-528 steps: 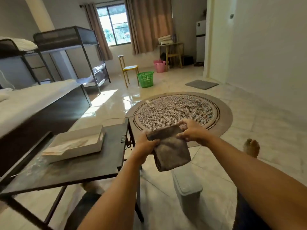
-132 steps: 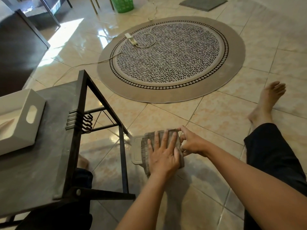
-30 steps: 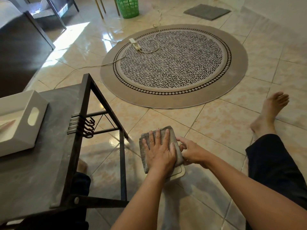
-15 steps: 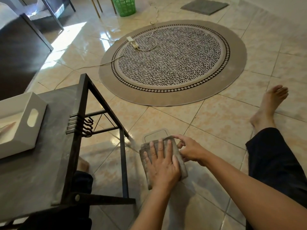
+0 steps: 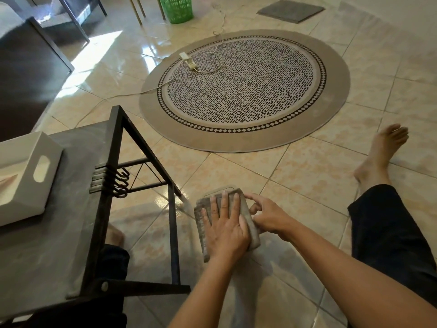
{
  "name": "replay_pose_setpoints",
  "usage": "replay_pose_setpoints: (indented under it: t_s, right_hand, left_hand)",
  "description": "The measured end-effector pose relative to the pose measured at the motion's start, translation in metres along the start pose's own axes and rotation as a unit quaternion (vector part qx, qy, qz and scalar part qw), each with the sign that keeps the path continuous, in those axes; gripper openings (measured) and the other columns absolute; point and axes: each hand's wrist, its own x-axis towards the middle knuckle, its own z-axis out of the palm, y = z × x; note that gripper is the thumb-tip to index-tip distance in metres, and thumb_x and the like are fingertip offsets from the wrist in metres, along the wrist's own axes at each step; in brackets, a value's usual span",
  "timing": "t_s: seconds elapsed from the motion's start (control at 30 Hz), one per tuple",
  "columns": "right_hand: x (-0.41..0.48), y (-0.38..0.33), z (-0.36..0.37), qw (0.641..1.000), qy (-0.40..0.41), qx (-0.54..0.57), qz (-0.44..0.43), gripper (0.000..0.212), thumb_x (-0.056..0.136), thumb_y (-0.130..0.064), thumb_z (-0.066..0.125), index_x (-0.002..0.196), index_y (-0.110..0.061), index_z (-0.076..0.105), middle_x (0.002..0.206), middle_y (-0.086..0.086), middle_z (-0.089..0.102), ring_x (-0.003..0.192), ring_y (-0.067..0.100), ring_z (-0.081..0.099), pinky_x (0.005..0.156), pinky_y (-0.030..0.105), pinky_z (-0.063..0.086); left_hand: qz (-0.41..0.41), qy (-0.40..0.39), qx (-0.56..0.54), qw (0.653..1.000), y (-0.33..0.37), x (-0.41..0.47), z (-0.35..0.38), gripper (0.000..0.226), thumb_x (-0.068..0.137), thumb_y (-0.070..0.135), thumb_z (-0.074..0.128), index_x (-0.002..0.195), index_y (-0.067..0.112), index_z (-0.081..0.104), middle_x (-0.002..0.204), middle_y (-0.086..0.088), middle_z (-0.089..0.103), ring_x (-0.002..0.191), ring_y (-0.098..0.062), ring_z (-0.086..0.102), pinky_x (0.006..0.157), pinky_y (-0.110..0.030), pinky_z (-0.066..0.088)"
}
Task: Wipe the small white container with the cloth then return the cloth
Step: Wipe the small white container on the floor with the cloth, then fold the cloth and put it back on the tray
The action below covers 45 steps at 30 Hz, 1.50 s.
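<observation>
Since half a second earlier, the folded grey-brown terry cloth [image 5: 248,218] had slid forward over the small white plastic container [image 5: 221,188], so that only a thin strip of the container's far rim showed beyond the cloth, where more of its lid had been bare. That container stood on the glossy beige tiled floor [image 5: 295,176], just beside the near leg of the dark metal-framed side table [image 5: 71,233]. Its table-side edge was near that leg, while open tile lay beyond it toward the round patterned beige rug [image 5: 243,88] and on the side away from the table toward a bare foot [image 5: 380,155]. The left hand [image 5: 224,228] lay palm down with fingers spread flat on the cloth, pressing it onto the container rather than gripping it. The right hand [image 5: 267,215] rested against the container's side away from the table, fingers curled loosely at the cloth's edge; whether it actually gripped the container could not be told. A white rectangular tray with a slot handle [image 5: 30,176] sat on the table top, well apart from the hands.
</observation>
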Motion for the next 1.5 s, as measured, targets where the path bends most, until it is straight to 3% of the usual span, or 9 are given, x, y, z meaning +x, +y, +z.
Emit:
replay_pose_setpoints:
  t_s: [0.47,0.57,0.67,0.73,0.77,0.87,1.17,1.37,1.5]
  right_hand:
    - [-0.002,0.0,0.001,1.0,0.004,0.006,0.003,0.073,0.082,0.01,0.056,0.144,-0.027,0.046,0.088,0.011,0.055,0.069,0.022,0.059,0.066,0.041,0.06]
    - [-0.004,-0.003,0.0,1.0,0.005,0.007,0.011,0.078,0.079,0.015,0.054,0.146,-0.025,0.046,0.084,0.009,0.055,0.065,0.021,0.06,0.067,0.043,0.06]
    - [-0.004,-0.006,-0.005,1.0,0.012,0.005,0.016,0.078,0.08,0.015,0.056,0.147,-0.025,0.044,0.083,0.008,0.056,0.065,0.021,0.059,0.07,0.047,0.059]
    - [-0.001,-0.008,-0.008,1.0,0.014,0.012,0.017,0.078,0.081,0.014,0.058,0.147,-0.025,0.043,0.085,0.01,0.057,0.067,0.023,0.06,0.072,0.052,0.059]
    - [0.001,-0.01,-0.009,1.0,0.016,0.014,0.019,0.077,0.082,0.013,0.058,0.147,-0.025,0.044,0.086,0.011,0.057,0.068,0.023,0.06,0.07,0.051,0.06]
    - [0.006,-0.014,-0.01,0.999,0.024,0.007,0.022,0.072,0.085,0.011,0.057,0.148,-0.022,0.043,0.088,0.011,0.057,0.067,0.02,0.06,0.06,0.036,0.061]
    - [-0.015,-0.055,0.005,0.987,0.151,-0.03,-0.046,0.059,0.093,-0.036,0.064,0.145,-0.019,0.042,0.111,0.005,0.059,0.1,0.021,0.058,0.083,0.033,0.05]
    - [-0.049,-0.133,0.015,0.976,0.011,0.206,-0.07,0.064,0.087,-0.056,0.059,0.14,-0.029,0.037,0.132,0.005,0.059,0.12,0.028,0.057,0.097,0.05,0.051]
    - [-0.076,-0.186,0.02,0.959,-0.059,0.234,-0.146,0.046,0.091,-0.03,0.064,0.131,-0.041,0.045,0.127,0.009,0.064,0.113,0.032,0.063,0.083,0.052,0.058]
  left_hand:
    - [0.01,0.016,-0.019,1.0,-0.003,-0.009,0.0,0.061,0.098,0.045,0.011,0.15,0.036,-0.021,0.159,0.005,-0.03,0.144,-0.022,-0.032,0.117,-0.056,-0.014]
    - [-0.051,0.066,-0.142,0.986,-0.013,-0.014,-0.003,0.073,0.096,0.053,0.026,0.153,0.034,-0.016,0.162,0.004,-0.025,0.149,-0.018,-0.023,0.12,-0.053,-0.008]
    - [-0.264,0.012,-0.412,0.872,-0.04,-0.009,-0.016,0.081,0.093,0.057,0.049,0.155,0.021,0.014,0.155,-0.017,0.031,0.136,-0.036,0.04,0.099,-0.051,0.047]
    - [-0.289,-0.067,-0.541,0.787,-0.05,-0.012,-0.027,0.054,0.092,0.045,0.061,0.134,0.013,0.048,0.123,-0.012,0.06,0.102,-0.026,0.062,0.065,-0.032,0.056]
    - [-0.282,-0.076,-0.553,0.78,-0.054,-0.013,-0.03,0.045,0.09,0.041,0.065,0.124,0.013,0.055,0.115,-0.009,0.063,0.097,-0.024,0.064,0.064,-0.031,0.056]
    - [-0.271,-0.013,-0.517,0.812,-0.061,-0.012,-0.03,0.029,0.086,0.033,0.072,0.108,0.017,0.063,0.103,-0.006,0.069,0.091,-0.022,0.067,0.079,-0.044,0.06]
    - [-0.055,0.149,-0.418,0.895,-0.027,-0.031,-0.102,0.015,0.095,0.023,0.063,0.102,0.026,0.05,0.094,0.003,0.059,0.079,-0.01,0.063,0.057,-0.02,0.053]
    - [0.039,0.217,-0.456,0.862,-0.018,-0.054,-0.194,0.016,0.094,0.02,0.064,0.105,0.023,0.054,0.091,0.002,0.065,0.08,-0.009,0.065,0.061,-0.021,0.057]
    - [0.067,0.255,-0.445,0.856,-0.034,-0.08,-0.254,0.016,0.094,0.021,0.065,0.103,0.024,0.053,0.09,0.001,0.066,0.079,-0.008,0.065,0.061,-0.023,0.058]
